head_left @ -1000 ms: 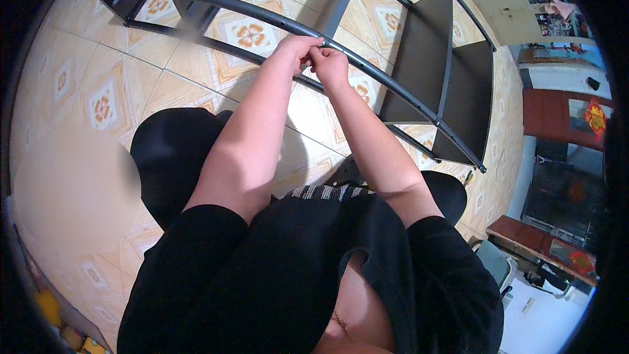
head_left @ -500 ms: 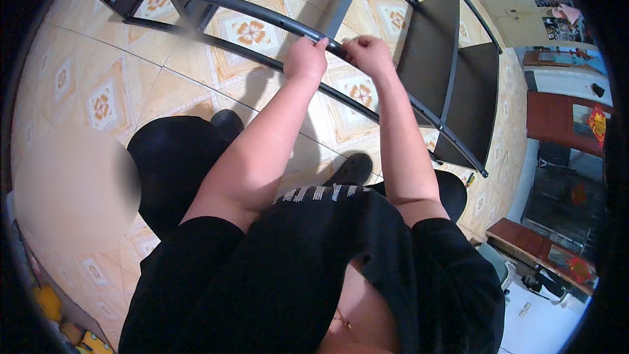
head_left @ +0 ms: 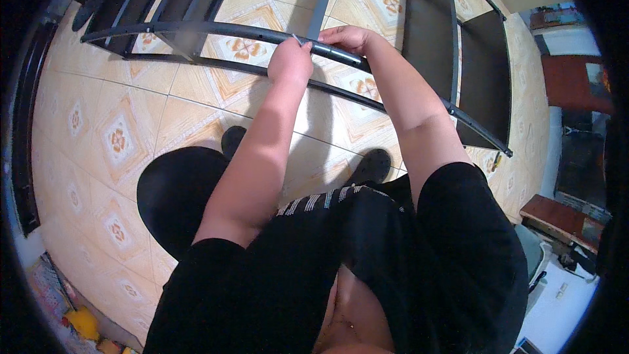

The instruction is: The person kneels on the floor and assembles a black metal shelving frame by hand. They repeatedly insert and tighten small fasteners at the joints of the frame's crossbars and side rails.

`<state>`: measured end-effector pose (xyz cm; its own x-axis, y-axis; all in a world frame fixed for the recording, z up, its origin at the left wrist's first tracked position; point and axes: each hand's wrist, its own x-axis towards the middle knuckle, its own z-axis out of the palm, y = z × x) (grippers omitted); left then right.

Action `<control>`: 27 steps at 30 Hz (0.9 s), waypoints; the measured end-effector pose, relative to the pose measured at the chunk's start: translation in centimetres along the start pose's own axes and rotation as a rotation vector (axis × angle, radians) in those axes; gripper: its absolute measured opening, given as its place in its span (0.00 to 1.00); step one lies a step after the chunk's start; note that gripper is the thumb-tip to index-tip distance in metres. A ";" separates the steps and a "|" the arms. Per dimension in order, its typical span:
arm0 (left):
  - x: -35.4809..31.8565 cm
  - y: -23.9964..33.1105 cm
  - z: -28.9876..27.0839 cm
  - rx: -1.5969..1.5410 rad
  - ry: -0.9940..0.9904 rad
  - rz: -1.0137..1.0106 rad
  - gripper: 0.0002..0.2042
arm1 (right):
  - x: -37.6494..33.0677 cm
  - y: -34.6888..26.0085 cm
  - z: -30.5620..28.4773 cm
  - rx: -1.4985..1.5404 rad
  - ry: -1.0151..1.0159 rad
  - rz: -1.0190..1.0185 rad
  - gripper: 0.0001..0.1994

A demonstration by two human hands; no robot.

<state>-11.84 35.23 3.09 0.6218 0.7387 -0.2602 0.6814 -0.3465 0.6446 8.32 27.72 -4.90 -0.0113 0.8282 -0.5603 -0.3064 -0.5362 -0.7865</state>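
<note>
A black metal shelf frame (head_left: 223, 28) with dark panels lies across the floor in front of me. My left hand (head_left: 290, 62) is closed at its near tube, and a thin, light metal piece (head_left: 297, 39) sticks out between thumb and fingers. To the right of it, my right hand (head_left: 347, 39) reaches over the same tube. Its fingers bend in toward the spot where a crossbar (head_left: 324, 0) meets the tube. Whatever those fingertips pinch is too small to make out.
Patterned tiles (head_left: 118, 137) cover the floor around my dark shoes (head_left: 370, 167). A small yellow-handled object (head_left: 496, 159) lies by the frame's right end. Yellow items (head_left: 82, 323) sit at the lower left, reddish-brown furniture (head_left: 570, 82) at the right.
My right hand has shifted left along the tube, its fingers now reaching over to the far side. The left hand stays on the tube, and the metal piece in it now shows. The view has shifted.
</note>
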 end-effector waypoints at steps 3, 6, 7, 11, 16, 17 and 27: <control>-0.2 0.5 0.0 -0.021 0.010 0.020 0.16 | 1.4 0.0 -1.0 0.030 0.051 0.089 0.05; 0.2 -0.1 0.3 -0.024 0.014 0.064 0.15 | 2.5 0.1 -0.8 0.100 -0.013 0.151 0.06; 0.3 -0.2 0.3 -0.027 0.010 0.063 0.15 | 2.7 0.1 -0.5 0.118 -0.023 0.176 0.06; -0.1 0.4 0.0 -0.013 -0.014 0.045 0.15 | 1.6 0.0 -0.3 0.110 -0.029 0.201 0.10; 0.0 0.4 0.3 0.020 -0.031 -0.013 0.15 | 1.1 0.0 -0.8 0.204 -0.127 0.127 0.06; 0.0 0.7 0.3 0.034 -0.034 -0.013 0.14 | 1.4 0.2 -1.2 0.210 -0.130 0.135 0.06; 0.2 1.2 0.4 0.093 -0.022 -0.027 0.14 | 1.2 -0.1 -0.7 0.346 -0.200 0.062 0.08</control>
<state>-10.76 34.74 3.51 0.6104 0.7358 -0.2932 0.7303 -0.3795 0.5680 9.03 28.66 -5.67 -0.2142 0.8299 -0.5151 -0.6010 -0.5277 -0.6003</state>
